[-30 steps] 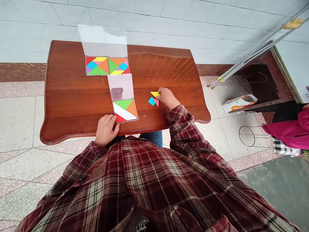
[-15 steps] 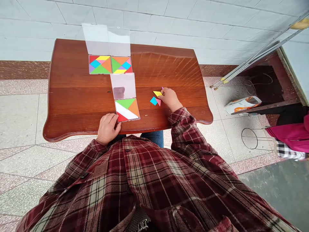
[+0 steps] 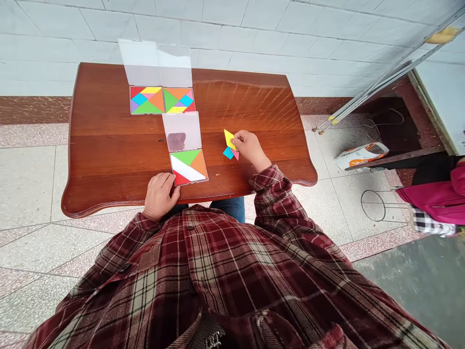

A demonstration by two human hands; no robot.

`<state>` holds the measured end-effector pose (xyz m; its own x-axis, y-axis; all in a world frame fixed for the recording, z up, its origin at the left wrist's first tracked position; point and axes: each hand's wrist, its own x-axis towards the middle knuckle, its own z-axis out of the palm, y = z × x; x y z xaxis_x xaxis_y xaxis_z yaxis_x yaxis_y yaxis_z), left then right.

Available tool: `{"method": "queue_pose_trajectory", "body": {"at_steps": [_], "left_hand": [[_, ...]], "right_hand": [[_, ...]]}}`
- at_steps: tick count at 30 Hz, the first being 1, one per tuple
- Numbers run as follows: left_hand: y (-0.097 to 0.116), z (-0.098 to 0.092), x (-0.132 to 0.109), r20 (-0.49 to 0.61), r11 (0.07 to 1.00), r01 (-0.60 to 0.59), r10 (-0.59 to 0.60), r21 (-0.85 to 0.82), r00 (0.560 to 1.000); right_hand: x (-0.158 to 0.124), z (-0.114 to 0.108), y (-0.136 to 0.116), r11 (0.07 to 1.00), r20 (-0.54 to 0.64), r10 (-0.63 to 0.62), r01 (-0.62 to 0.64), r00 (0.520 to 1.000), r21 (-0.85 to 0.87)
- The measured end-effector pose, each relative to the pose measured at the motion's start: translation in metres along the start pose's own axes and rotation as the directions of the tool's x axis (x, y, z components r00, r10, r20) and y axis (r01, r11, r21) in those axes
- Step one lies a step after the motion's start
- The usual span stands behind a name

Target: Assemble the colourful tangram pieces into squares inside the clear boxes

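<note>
My right hand [image 3: 247,148] pinches a yellow tangram piece [image 3: 229,139] and holds it tilted up above the wooden table [image 3: 109,145]. Just below it a blue piece [image 3: 228,153] and a pink piece [image 3: 236,155] lie on the wood. My left hand [image 3: 159,194] rests curled at the near edge, fingers against the corner of an open clear tangram case [image 3: 189,166] that holds green, orange, red and white pieces. Its lid [image 3: 181,132] lies flat behind it.
Two filled tangram cases [image 3: 162,100] with raised clear lids stand at the table's far edge by the tiled wall. On the floor to the right are a small box [image 3: 359,154], a wire ring stand [image 3: 372,205], metal poles, and another person's pink sleeve [image 3: 436,198].
My right hand has lifted the yellow piece off the table and tipped it upright. The left hand and the cases have stayed put; the camera shifted slightly.
</note>
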<state>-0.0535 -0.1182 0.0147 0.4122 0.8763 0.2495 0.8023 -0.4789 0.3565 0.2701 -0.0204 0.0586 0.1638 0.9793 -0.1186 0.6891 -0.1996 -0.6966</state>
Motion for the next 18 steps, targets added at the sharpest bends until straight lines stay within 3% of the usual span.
{"method": "queue_pose_trajectory", "body": {"at_steps": [5,9,13,18], "left_hand": [[0.0,0.001,-0.001,0.007,0.999,0.016,-0.016,-0.036,1.0],[-0.001,0.002,-0.002,0.005,1.0,0.011,-0.011,-0.025,1.0],[-0.001,0.003,-0.002,0.012,1.0,0.006,-0.006,-0.009,1.0],[0.0,0.004,-0.002,-0.002,1.0,-0.006,0.006,-0.013,1.0]], "right_hand": [[-0.014,0.02,-0.02,0.966,0.142,-0.003,-0.033,0.99,0.256],[-0.034,0.054,-0.044,0.926,0.323,-0.096,-0.034,0.941,0.375],[-0.046,0.089,-0.067,0.929,0.439,-0.149,-0.026,0.886,0.368],[-0.043,0.113,-0.086,0.98,0.433,-0.138,0.061,0.891,0.188]]}}
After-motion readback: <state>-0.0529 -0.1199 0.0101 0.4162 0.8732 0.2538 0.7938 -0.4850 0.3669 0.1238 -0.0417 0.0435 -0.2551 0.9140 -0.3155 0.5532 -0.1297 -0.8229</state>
